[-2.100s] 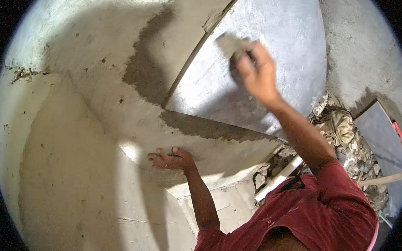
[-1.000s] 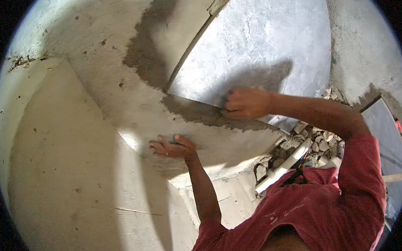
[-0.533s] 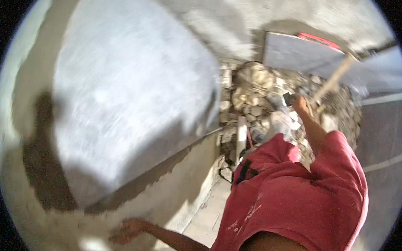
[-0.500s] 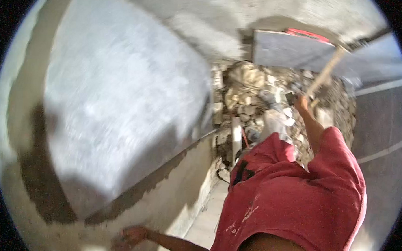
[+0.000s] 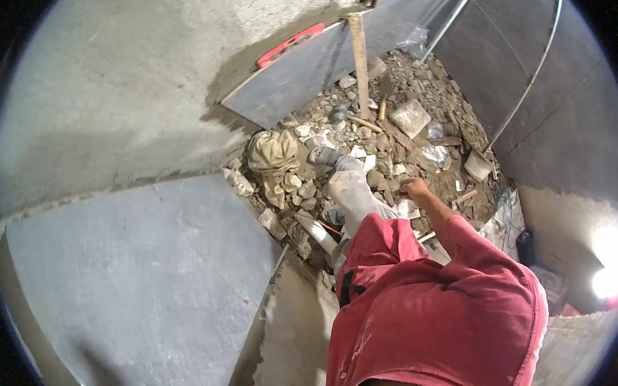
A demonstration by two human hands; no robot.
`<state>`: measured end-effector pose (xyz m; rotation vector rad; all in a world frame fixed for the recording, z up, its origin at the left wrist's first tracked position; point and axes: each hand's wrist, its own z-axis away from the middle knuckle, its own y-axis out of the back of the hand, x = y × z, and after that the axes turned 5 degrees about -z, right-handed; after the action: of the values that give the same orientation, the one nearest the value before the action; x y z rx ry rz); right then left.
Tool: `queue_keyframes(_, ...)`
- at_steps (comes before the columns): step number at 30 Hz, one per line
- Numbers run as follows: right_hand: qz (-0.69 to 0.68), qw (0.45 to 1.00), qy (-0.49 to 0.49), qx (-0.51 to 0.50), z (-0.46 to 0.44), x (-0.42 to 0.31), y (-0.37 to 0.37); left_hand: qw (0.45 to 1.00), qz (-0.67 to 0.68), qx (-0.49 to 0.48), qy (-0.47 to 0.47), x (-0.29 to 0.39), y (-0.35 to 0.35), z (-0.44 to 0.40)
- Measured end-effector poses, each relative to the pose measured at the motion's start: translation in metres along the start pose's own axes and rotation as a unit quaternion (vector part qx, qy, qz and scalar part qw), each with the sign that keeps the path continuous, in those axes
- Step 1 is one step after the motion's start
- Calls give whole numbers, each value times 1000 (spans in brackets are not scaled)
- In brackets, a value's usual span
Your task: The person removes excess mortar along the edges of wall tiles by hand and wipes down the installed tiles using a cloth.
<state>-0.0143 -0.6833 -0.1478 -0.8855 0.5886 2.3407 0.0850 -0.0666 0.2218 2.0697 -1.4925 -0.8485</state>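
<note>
My right hand (image 5: 411, 189) is low over the rubble beside my leg, its fingers curled; what they hold, if anything, is too small and hidden to name. My left hand is out of view, with only a sliver of arm at the bottom edge. A large grey panel (image 5: 147, 275) with a curved edge lies at the lower left, bordered by damp mortar. My leg in pale, dusty trousers (image 5: 354, 195) stands among the stones.
Rubble (image 5: 386, 155) spreads across the middle, with a crumpled sack (image 5: 273, 152) on it. A wooden post (image 5: 359, 64) stands by a second grey panel (image 5: 286, 81) with a red level (image 5: 290, 45) on its top edge. A bright lamp (image 5: 610, 282) shines at the right.
The view has swung right, from the large panel to the rubble. My right hand has left the panel, where it held a flat tool, and hangs lower. My left hand has gone out of view.
</note>
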Motion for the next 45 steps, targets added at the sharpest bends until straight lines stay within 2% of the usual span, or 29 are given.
queue_keyframes(2,-3,998,68,10,-23,14,45,978,194,-65,-36,83,-27,5)
queue_keyframes(3,-25,996,78,20,-35,17,70,954,292,-42,-59,129,-46,15)
queue_keyframes(4,-89,994,41,45,-48,9,99,924,332,-189,16,158,-44,25)
queue_keyframes(5,-171,980,22,95,-57,-4,129,901,359,-241,-12,168,-64,51)
queue_keyframes(6,-252,956,2,148,-55,-19,158,833,414,-358,82,181,-77,74)
queue_keyframes(8,-198,909,-50,364,-23,-100,155,705,441,-535,151,202,-82,96)
queue_keyframes(10,47,932,60,356,-63,-47,205,623,409,-655,123,208,-108,126)
queue_keyframes(12,17,942,-23,333,-47,-92,168,534,350,-762,111,168,-165,188)
queue_keyframes(13,4,945,-65,321,-36,-119,146,519,341,-772,133,174,-175,190)
queue_keyframes(14,191,948,-25,254,-69,-78,154,501,335,-783,155,181,-185,196)
queue_keyframes(16,399,907,-26,133,-93,-71,112,473,331,-777,251,212,-177,176)
queue_keyframes(18,499,858,103,-65,-98,-95,47,452,323,-754,351,262,-166,140)
queue_keyframes(19,456,877,97,-113,-117,-85,14,441,316,-753,372,273,-178,132)
queue_keyframes(20,413,892,87,-161,-135,-71,-13,525,308,-749,261,276,-199,145)
queue_keyframes(22,276,921,67,-268,-153,-86,-76,476,371,-729,324,303,-218,131)
queue_keyframes(23,341,899,98,-257,-162,-88,-113,458,409,-707,351,317,-227,130)
queue_keyframes(24,404,872,133,-244,-174,-88,-143,439,447,-682,377,323,-229,133)
queue_keyframes(25,483,671,450,-338,-214,-60,-164,422,469,-660,407,330,-224,140)
queue_keyframes(26,644,592,316,-367,-228,-67,-203,402,494,-635,438,339,-222,148)
queue_keyframes(28,590,532,443,-415,-317,19,-248,383,518,-598,476,352,-230,183)
queue_keyframes(29,601,639,172,-448,-293,-57,-296,393,492,-611,480,355,-231,205)
queue_keyframes(30,583,639,228,-448,-318,-38,-323,400,463,-626,483,356,-229,228)
queue_keyframes(32,530,643,331,-443,-384,19,-372,500,396,-658,400,350,-216,285)
queue_keyframes(34,611,624,272,-405,-409,26,-433,426,377,-629,530,351,-199,310)
queue_keyframes(36,675,578,319,-330,-387,3,-480,343,345,-588,646,349,-174,327)
queue_keyframes(38,659,613,356,-251,-405,49,-514,323,321,-557,694,341,-144,366)
queue_keyframes(42,588,684,266,-341,-396,87,-530,293,265,-531,750,338,-111,405)
queue_keyframes(44,502,736,231,-390,-440,148,-515,330,284,-539,721,346,-105,390)
queue_keyframes(45,456,725,376,-353,-367,87,-511,336,310,-531,714,349,-108,392)
